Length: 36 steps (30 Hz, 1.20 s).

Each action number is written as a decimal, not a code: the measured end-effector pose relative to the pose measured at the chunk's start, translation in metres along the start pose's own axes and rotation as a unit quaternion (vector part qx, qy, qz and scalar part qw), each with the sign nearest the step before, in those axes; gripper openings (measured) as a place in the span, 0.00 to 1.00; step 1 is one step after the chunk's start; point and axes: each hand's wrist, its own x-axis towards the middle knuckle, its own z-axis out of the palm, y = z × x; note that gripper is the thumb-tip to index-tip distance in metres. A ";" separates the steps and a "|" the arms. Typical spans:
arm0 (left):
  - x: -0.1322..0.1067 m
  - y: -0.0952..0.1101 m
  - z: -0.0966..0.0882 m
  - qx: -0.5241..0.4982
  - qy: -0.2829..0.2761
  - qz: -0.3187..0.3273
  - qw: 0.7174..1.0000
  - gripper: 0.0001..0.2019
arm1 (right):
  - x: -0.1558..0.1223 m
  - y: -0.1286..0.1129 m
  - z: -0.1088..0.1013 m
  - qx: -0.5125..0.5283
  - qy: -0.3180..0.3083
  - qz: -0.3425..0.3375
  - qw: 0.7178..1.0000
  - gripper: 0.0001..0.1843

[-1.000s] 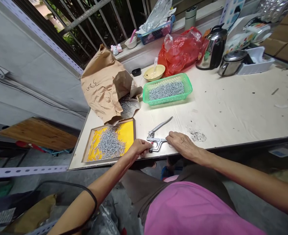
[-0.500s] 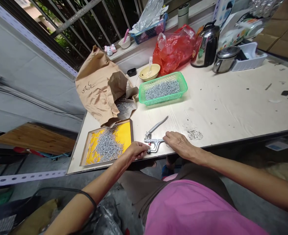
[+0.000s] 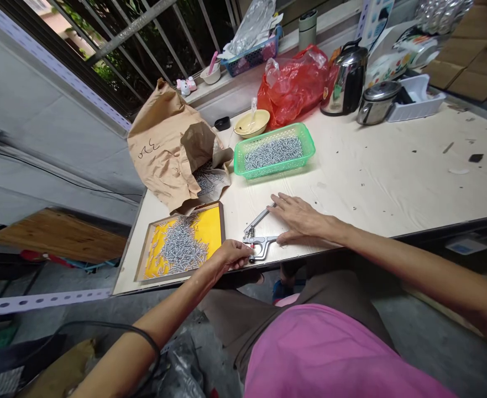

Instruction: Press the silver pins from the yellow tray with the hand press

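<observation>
Head view: the pliers (image 3: 263, 241) lie on the desk (image 3: 376, 166) close to its near edge, handles spread apart and pointing right. I have the left hand (image 3: 231, 254) at their mouth, fingers bent and bunched beside a small red bit (image 3: 252, 246); whether they are closed on anything, I cannot tell. The right hand (image 3: 300, 215) is spread wide, thumb at the end of the lower handle, fingertips at the tip of the upper one (image 3: 260, 219), with nothing gripped. At the desk's near left corner sits a tray (image 3: 221, 221) with a heap of metal pins (image 3: 185, 246); a green basket (image 3: 276, 169) of similar pins stands toward the far edge.

I judge the step in hand to be setting the mouth and taking up the handles. Squeezing from here would call for my right fingers to wrap the upper handle, the left fingertips clear of the mouth.
</observation>
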 end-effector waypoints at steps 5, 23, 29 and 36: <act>-0.004 -0.003 0.003 -0.003 0.014 0.008 1.000 0.17 | 0.020 0.008 -0.005 -0.031 -0.066 -0.028 0.997 0.59; -0.021 0.004 0.025 0.330 0.259 0.196 0.886 0.11 | -0.017 -0.028 -0.008 -0.106 0.012 -0.073 0.992 0.18; 0.006 0.026 0.043 0.465 0.185 0.395 0.770 0.27 | -0.024 -0.028 -0.014 -0.039 -0.016 -0.025 0.999 0.32; 0.016 0.044 0.041 0.553 0.150 0.373 0.729 0.33 | -0.042 -0.013 -0.010 -0.015 -0.041 0.022 0.999 0.32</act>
